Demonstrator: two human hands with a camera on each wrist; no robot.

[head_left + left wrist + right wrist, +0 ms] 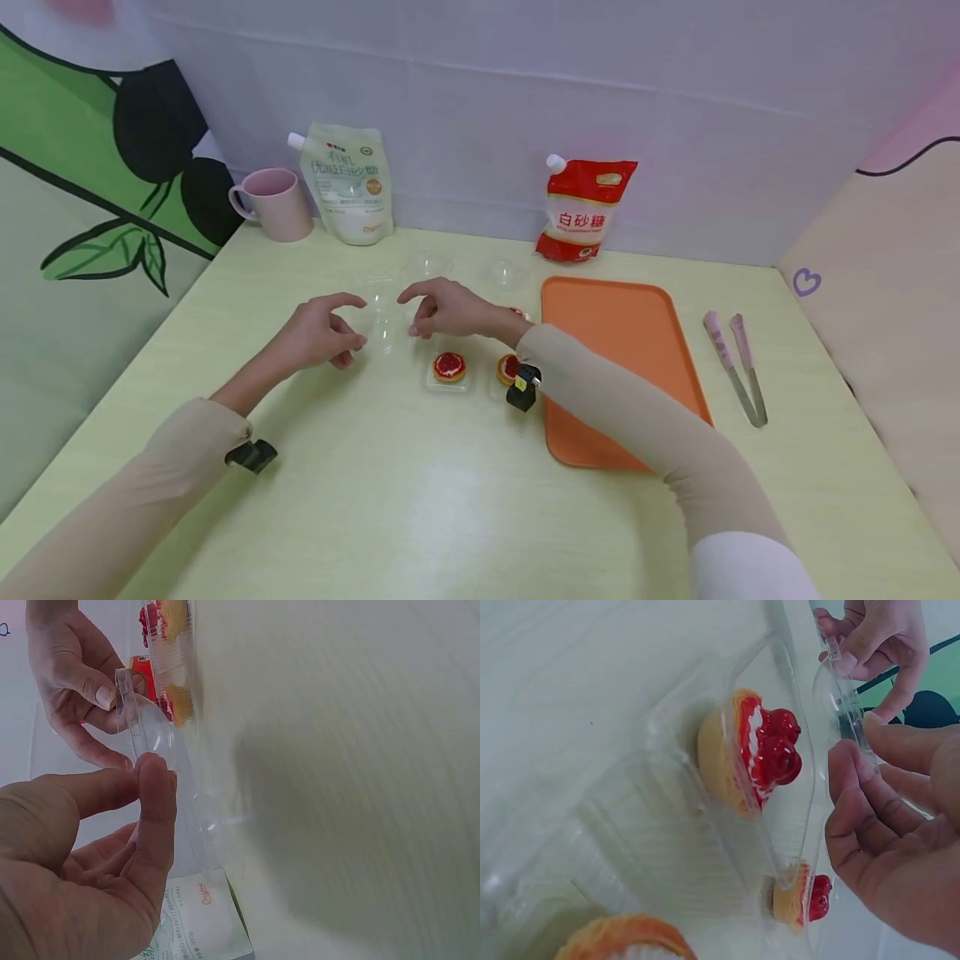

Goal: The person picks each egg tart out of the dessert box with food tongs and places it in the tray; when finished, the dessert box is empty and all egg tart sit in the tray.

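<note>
A clear plastic domed lid [381, 315] is held above the table between both hands. My left hand [321, 333] pinches one edge of it between thumb and fingers, as the lid [159, 735] in the left wrist view shows. At the opposite edge, my right hand [453, 308] pinches with thumb and fingertips. Near the right hand, a red-topped tart [450, 367] sits in a clear plastic tray [448, 387]. Another tart [507, 369] lies to its right, partly behind the wrist camera. The right forearm hides most of a third tart [519, 313].
Two clear domes [427, 265] [506, 273] lie behind the hands. At the back stand a pink mug [277, 204], a pale sugar pouch [348, 187] and a red sugar pouch [583, 212]. An orange tray [615, 312] and tongs [738, 367] lie to the right.
</note>
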